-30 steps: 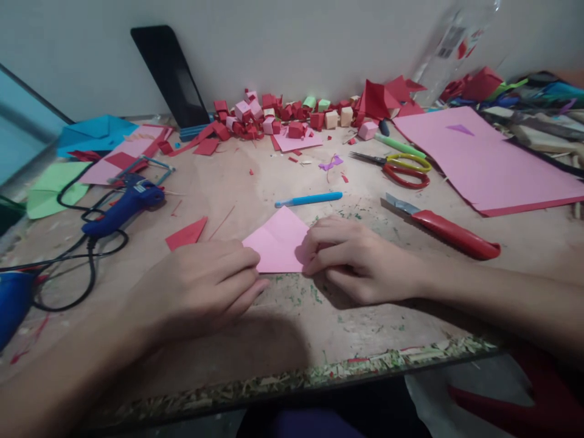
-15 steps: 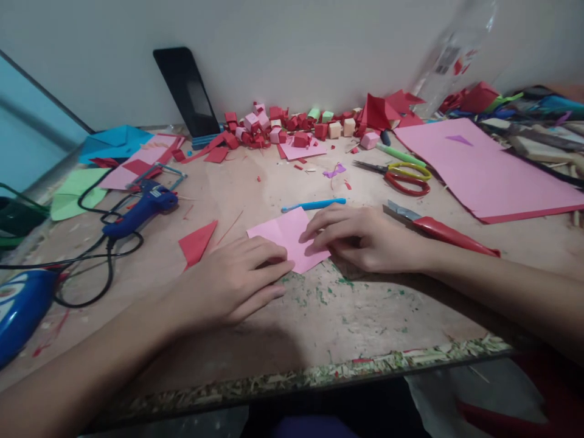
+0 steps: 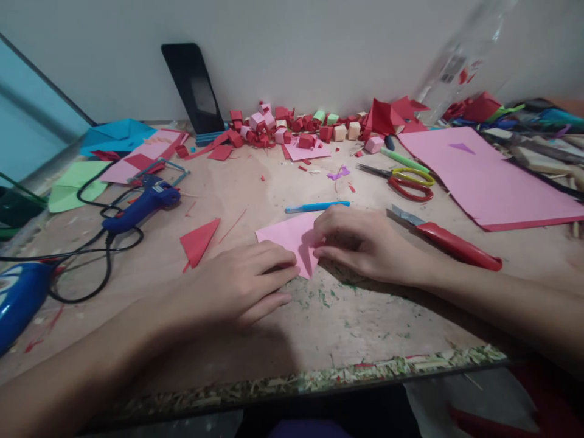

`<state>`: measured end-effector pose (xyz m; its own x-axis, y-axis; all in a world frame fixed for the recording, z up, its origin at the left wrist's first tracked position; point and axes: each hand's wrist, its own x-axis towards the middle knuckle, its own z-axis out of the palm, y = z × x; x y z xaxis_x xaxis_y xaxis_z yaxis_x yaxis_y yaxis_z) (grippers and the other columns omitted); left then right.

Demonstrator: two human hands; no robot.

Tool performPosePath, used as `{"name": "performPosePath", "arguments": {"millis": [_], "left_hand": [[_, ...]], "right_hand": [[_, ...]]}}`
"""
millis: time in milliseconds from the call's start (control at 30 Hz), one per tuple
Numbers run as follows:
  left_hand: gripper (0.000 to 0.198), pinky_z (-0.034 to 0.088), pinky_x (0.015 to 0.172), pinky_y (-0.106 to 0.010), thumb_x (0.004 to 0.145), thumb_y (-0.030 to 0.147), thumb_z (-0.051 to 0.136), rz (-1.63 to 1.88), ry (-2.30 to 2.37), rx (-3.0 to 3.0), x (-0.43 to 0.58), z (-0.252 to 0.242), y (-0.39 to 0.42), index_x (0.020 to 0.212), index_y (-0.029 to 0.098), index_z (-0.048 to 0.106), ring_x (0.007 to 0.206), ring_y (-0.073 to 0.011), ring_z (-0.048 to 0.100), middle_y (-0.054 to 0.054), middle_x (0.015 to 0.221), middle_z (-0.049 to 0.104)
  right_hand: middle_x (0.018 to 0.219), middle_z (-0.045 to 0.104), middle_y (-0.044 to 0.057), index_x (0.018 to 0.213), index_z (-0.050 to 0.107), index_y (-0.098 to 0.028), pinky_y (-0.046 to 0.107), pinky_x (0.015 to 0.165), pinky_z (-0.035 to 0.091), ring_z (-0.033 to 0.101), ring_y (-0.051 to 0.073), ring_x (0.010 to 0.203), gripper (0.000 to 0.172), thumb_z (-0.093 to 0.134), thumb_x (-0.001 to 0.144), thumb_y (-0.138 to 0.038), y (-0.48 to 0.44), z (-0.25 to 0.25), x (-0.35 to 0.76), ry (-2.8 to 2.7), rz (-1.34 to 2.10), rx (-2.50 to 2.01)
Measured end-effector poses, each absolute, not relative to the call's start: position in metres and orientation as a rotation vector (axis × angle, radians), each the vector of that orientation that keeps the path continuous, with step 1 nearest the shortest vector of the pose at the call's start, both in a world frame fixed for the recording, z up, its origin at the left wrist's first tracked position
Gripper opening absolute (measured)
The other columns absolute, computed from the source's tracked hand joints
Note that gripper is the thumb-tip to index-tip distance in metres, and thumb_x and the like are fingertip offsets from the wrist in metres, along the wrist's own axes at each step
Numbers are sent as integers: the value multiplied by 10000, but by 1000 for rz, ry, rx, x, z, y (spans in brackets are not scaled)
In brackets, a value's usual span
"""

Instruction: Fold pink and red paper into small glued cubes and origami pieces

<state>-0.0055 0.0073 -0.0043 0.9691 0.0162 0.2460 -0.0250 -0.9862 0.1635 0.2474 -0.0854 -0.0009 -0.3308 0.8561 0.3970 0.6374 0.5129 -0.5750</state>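
Observation:
A small pink paper square (image 3: 288,238) lies flat on the worn table (image 3: 356,322) in front of me. My left hand (image 3: 237,283) rests on its near left edge, fingers curled together and pressing down. My right hand (image 3: 365,243) covers its right side, fingertips pinched on the paper where a fold stands up slightly. A blue pen (image 3: 317,207) lies just beyond the paper. A red paper triangle (image 3: 198,241) sits to the left of my left hand.
A red utility knife (image 3: 451,240) and red-and-yellow scissors (image 3: 406,181) lie to the right, beside a large pink sheet (image 3: 493,176). A blue glue gun (image 3: 139,207) with black cord sits left. Several small paper cubes (image 3: 292,125) and a black phone (image 3: 194,88) line the wall.
The paper has turned and shifted slightly right under my hands. My right hand has curled over its right side and lifted a fold. The view has drifted a little.

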Motion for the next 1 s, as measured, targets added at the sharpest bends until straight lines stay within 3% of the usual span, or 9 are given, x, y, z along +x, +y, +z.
{"name": "performPosePath", "arguments": {"millis": [133,267,400,567,1000], "left_hand": [[338,580,919,-407,1080,307,450,388,-47,2950,-6,-5,8,1186,110,702,1067,-267,700,-134,1202,738],[329,571,932,-402,1082,298,457,385,-38,2934,-6,-6,9,1197,106,698,1085,-267,697,-137,1214,734],[316,568,936,-413,1076,295,473,388,-56,2913,-7,-6,10,1208,108,691,1093,-273,693,-136,1224,731],[284,566,947,-425,1059,270,510,373,-38,2915,-9,-6,8,1202,98,685,1109,-284,687,-144,1234,729],[281,577,956,-456,1051,272,530,383,-39,2910,-8,-8,8,1188,88,693,1131,-306,684,-165,1239,726]], "right_hand": [[1028,710,116,1010,731,-137,376,826,536,659,228,949,153,583,981,-107,-83,-10,248,-2235,242,-1058],[1057,726,117,1030,738,-136,417,865,514,636,248,955,227,559,911,-61,-84,-12,248,-2323,132,-1075],[1030,752,103,1028,733,-146,432,899,522,651,248,970,183,572,942,-135,-87,-9,245,-2323,153,-1098],[1136,761,109,1090,734,-131,459,977,506,656,273,1083,194,599,984,-221,-89,-11,244,-2369,101,-1085],[1219,737,141,1142,730,-126,493,981,509,651,299,1104,243,587,1016,-277,-89,-14,245,-2419,40,-1091]]}}
